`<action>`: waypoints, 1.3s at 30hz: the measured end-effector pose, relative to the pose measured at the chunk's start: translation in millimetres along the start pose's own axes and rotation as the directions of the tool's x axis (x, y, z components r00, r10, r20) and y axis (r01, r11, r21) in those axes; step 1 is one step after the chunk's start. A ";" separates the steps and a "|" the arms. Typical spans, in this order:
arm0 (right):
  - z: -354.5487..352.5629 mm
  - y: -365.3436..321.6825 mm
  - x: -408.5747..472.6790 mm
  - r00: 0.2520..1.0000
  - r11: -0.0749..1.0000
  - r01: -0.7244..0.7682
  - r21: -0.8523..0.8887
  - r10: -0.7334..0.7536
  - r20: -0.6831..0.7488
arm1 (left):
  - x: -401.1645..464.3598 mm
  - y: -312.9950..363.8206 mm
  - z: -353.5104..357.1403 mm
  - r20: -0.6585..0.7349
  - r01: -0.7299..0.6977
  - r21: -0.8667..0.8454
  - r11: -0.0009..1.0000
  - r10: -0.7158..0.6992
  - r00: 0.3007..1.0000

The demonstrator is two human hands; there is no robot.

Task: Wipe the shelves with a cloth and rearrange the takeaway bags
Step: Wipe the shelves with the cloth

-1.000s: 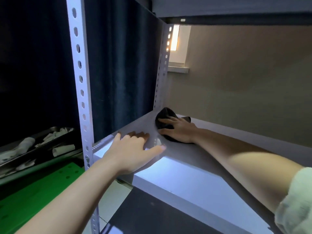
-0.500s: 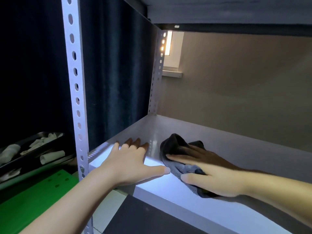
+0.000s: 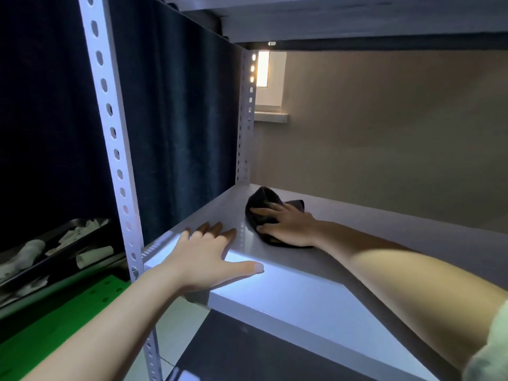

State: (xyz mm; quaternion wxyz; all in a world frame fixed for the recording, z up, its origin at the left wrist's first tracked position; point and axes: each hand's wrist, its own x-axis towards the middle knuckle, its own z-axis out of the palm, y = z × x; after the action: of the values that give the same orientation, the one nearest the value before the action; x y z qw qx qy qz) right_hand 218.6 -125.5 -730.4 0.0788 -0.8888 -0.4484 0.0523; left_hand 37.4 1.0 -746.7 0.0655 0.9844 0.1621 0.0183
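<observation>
- The shelf (image 3: 316, 292) is the landmark: its surface lies bare to the right of the cloth (image 3: 264, 200) and toward the front edge.
- The shelf above (image 3: 357, 17) roofs the bay.
- Perforated uprights, front (image 3: 112, 133) and rear (image 3: 246, 119), bound its left end; a dark curtain (image 3: 178, 119) closes that side.
- A wall (image 3: 384, 133) blocks the back.
- Both hands, left (image 3: 209, 259) and right (image 3: 288, 225), occupy the shelf's left end.

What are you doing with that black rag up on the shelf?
A person is wiping a grey metal shelf. The right hand presses a dark cloth flat onto the shelf near its back left corner. The left hand rests spread on the front edge, apparently for support. No takeaway bags are in view.
</observation>
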 end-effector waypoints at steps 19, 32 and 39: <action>1.4 0.0 -206.5 0.930 0.935 -0.355 -0.006 0.353 -0.108 | -25.4 77.1 16.0 0.024 -0.417 0.029 0.908 0.417 0.909; 25.9 -0.5 -330.1 0.929 0.946 -0.255 -0.198 0.183 -0.323 | -42.2 80.5 17.9 -0.255 -0.597 0.033 0.802 0.584 0.770; 22.1 -0.5 -383.4 0.907 0.944 -0.097 -0.316 -0.046 -0.418 | -101.6 119.9 25.2 -0.303 -0.800 -0.143 0.582 0.744 0.595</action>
State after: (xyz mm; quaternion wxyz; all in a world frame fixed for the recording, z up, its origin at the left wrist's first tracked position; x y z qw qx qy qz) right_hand -12.6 -431.9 -743.5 0.0232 -0.8855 -0.4115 -0.2147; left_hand -19.3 -147.3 -757.0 0.1642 0.9296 -0.2827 0.1705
